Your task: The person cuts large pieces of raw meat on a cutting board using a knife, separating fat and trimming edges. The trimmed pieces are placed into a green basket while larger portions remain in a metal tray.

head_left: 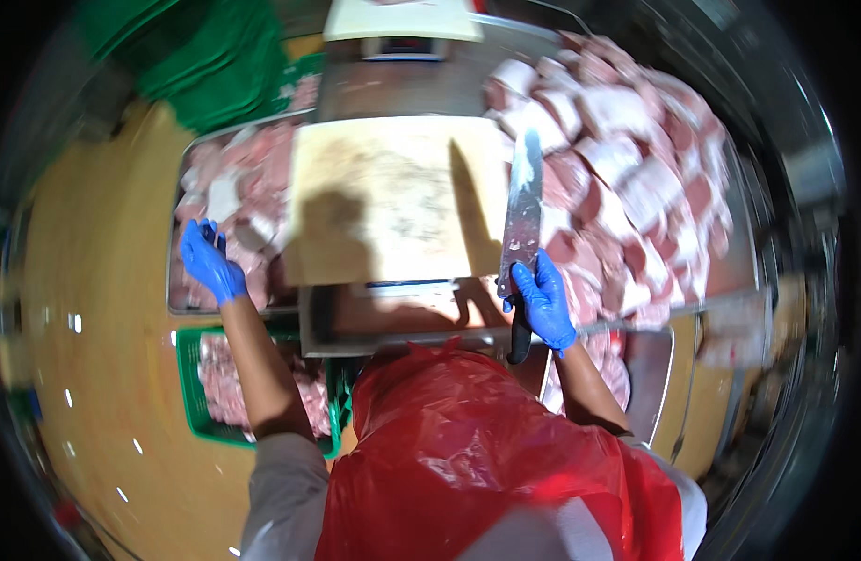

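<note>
My right hand [542, 304], in a blue glove, is closed round the black handle of a large knife [523, 210]. Its broad blade points away from me along the right edge of a pale cutting board [402, 206]. Dark smudges and shadows mark the board's surface. My left hand [212, 262], also gloved in blue, is over the metal tray [172, 294] of pink meat pieces [226, 196] left of the board. Its fingers are loosely bent and apart, with nothing visible in them. Whether it touches the meat I cannot tell.
A big heap of meat chunks [627, 178] fills the steel table's right side. Below the left tray stands a green crate [189, 393] of meat scraps. Another metal tray [650, 383] is at the lower right. Green bins [196, 65] and a scale [404, 47] are farther back.
</note>
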`<state>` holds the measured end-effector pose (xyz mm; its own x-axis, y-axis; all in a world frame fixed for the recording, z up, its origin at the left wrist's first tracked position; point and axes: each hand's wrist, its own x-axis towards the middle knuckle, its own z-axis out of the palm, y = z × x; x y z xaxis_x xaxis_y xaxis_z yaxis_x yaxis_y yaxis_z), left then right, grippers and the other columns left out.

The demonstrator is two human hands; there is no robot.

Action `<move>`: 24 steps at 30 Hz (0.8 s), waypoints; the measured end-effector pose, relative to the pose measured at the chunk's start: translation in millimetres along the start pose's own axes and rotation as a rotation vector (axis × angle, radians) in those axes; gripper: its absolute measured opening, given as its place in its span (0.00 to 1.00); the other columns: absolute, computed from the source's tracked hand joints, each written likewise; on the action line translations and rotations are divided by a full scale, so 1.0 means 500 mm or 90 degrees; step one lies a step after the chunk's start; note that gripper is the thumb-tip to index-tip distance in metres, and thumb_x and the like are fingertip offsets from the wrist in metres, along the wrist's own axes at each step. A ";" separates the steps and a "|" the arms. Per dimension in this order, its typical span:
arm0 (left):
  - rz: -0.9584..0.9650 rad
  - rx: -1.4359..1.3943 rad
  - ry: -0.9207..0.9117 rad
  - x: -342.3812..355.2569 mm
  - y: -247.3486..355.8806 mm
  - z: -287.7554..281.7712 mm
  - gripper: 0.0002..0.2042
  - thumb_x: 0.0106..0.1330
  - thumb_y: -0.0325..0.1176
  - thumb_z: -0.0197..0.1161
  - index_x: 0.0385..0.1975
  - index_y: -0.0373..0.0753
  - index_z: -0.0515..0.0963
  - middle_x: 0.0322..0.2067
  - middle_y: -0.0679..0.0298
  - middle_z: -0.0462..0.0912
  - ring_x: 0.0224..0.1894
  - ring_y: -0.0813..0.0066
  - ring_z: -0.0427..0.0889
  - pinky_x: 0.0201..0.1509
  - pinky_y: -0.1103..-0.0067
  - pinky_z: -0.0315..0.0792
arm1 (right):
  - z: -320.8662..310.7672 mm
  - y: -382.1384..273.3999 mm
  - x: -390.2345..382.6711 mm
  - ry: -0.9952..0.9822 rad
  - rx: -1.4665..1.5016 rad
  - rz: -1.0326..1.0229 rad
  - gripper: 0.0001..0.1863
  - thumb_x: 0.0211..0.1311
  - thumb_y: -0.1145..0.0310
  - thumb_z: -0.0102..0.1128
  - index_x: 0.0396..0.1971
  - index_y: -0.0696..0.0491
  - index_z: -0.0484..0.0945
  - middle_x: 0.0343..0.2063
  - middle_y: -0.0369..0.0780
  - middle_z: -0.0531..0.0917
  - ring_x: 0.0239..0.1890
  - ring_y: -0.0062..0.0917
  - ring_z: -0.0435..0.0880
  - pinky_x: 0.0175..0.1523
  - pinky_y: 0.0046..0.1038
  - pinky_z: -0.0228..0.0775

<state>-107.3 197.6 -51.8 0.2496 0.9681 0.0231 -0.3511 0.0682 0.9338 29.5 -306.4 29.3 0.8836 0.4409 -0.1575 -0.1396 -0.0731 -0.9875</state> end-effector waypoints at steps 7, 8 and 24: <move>0.289 0.336 -0.749 -0.438 -0.019 0.536 0.23 0.63 0.28 0.64 0.58 0.30 0.74 0.56 0.49 0.78 0.56 0.60 0.80 0.63 0.72 0.72 | -0.237 0.162 -0.197 0.329 0.034 0.044 0.10 0.76 0.67 0.53 0.51 0.54 0.72 0.28 0.34 0.80 0.20 0.19 0.78 0.23 0.23 0.72; 0.349 0.376 -0.834 -0.483 -0.049 0.587 0.26 0.62 0.31 0.65 0.61 0.31 0.71 0.58 0.48 0.77 0.58 0.58 0.78 0.65 0.70 0.70 | -0.247 0.159 -0.220 0.353 0.038 0.032 0.09 0.76 0.68 0.53 0.50 0.55 0.72 0.29 0.34 0.80 0.22 0.18 0.78 0.25 0.22 0.71; 0.452 1.053 -1.037 -0.685 -0.353 0.940 0.43 0.45 0.49 0.75 0.59 0.29 0.68 0.55 0.43 0.77 0.59 0.51 0.79 0.64 0.64 0.73 | -0.323 0.216 -0.480 0.552 0.115 0.109 0.10 0.76 0.68 0.53 0.48 0.59 0.73 0.23 0.35 0.79 0.23 0.15 0.77 0.26 0.22 0.70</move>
<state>293.2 -259.3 -56.6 0.9415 -0.1749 -0.2881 -0.1691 -0.9846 0.0450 -125.3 -564.7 -39.1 0.8610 -0.3972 -0.3176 -0.3040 0.0988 -0.9475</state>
